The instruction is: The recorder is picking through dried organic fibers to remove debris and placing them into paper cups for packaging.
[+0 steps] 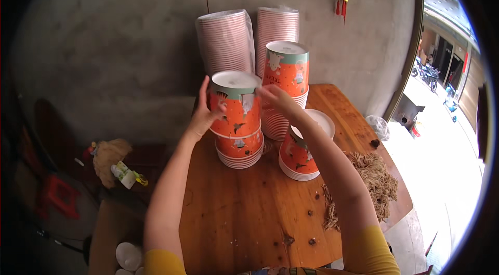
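Note:
An orange paper bucket with a green band and cartoon figures stands upside down on top of a short stack of matching buckets. My left hand is on its left side, fingers along the wall and thumb across the front. At its upper right edge is my right hand, with fingers blurred and partly hidden, so its grip is unclear. Behind my right hand rises a taller upside-down stack. A lower stack stands beneath my right forearm, partly covered by it.
Two tall columns of nested pale cups in clear plastic stand against the grey wall. A white round lid or dish and a heap of tan crinkled strands lie on the wooden table. A red stool stands left.

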The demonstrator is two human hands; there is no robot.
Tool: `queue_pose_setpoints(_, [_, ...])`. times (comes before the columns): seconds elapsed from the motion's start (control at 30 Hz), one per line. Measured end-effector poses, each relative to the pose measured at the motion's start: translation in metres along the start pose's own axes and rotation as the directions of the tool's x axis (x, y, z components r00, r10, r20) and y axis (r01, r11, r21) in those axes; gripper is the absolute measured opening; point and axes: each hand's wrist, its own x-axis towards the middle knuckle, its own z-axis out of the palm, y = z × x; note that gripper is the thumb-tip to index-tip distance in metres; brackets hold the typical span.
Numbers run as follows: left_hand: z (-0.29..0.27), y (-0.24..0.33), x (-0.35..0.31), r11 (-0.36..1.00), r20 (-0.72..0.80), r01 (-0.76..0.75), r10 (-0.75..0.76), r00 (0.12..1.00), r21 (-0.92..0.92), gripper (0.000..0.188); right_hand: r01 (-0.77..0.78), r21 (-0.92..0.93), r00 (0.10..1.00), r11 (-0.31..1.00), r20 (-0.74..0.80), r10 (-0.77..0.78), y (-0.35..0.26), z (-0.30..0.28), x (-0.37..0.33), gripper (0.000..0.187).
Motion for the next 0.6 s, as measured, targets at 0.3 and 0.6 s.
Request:
queue_pose_setpoints(0.3, [-0.017, -0.099, -0.045, 0.981, -0.056, -0.119, 0.129, 0.990, 0.151, 0.118, 0.087, -0.876, 0.977, 0.475, -0.017, -0.211, -0.015, -0.035, -0.073, 0.059])
queue_pose_setpoints(0.6, [0.045, -0.059, -0.097, 0.801, -0.419, -0.047, 0.362, 0.833, 0.597, 0.053, 0.056, -0.886, 0.990, 0.461, -0.012, -0.144, 0.012, -0.069, -0.100, 0.069])
